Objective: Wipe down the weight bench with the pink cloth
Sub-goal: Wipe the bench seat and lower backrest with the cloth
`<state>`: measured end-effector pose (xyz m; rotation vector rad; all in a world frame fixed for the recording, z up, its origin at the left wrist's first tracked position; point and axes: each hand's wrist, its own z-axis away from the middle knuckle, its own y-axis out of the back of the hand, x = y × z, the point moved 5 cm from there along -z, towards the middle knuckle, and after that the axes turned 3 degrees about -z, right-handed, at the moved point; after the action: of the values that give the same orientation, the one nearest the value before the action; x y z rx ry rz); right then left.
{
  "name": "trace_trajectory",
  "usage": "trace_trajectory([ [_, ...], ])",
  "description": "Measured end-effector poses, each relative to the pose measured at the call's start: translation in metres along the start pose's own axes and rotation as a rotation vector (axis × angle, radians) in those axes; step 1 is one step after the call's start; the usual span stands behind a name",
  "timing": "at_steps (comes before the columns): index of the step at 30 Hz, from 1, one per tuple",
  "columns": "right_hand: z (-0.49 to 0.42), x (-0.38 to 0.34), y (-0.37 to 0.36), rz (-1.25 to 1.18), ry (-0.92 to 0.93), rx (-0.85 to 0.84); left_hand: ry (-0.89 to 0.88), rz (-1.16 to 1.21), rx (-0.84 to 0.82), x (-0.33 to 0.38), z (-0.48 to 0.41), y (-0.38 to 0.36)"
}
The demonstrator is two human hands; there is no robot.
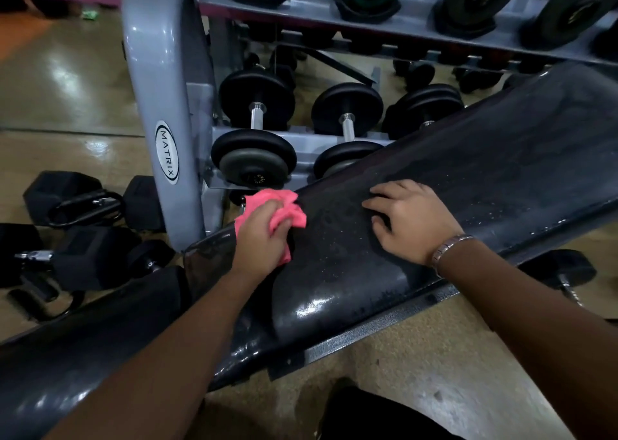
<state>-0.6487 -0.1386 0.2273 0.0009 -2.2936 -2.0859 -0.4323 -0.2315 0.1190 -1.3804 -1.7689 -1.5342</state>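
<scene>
Weight bench (485, 172) lies slantwise just in front of the grey dumbbell rack (160, 105), its long black pad running from the rack's front post away along the rack's lower shelf; the pink cloth (289, 205) sits bunched on the pad's edge closest to that post; the left hand (261, 239) grips it, fingers curled round the wad and pressing it onto the vinyl; the right hand (411, 219) rests on the pad further from the post, fingers spread and lightly bent, holding nothing, seemingly steadying the bench.

Wiping looks underway rather than finished; the long pad shows a wet sheen, smears and scattered pale specks on the side away from the rack, so that stretch probably still needs a pass; the part under the right hand cannot be reached until that hand shifts; the second, shorter pad, on the side of the post away from the dumbbells, is too dark to judge as wiped or not; the metal frame beneath appears untouched.
</scene>
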Motion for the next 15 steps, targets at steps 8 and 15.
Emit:
trace_trajectory([
  [8, -0.001, -0.003, -0.004, 0.017, -0.016, 0.007, -0.141, 0.017, -0.086, 0.016, 0.010, -0.004],
  [15, -0.001, -0.005, -0.005, -0.004, -0.028, -0.004, -0.024, 0.038, -0.006, 0.026, -0.014, -0.023],
])
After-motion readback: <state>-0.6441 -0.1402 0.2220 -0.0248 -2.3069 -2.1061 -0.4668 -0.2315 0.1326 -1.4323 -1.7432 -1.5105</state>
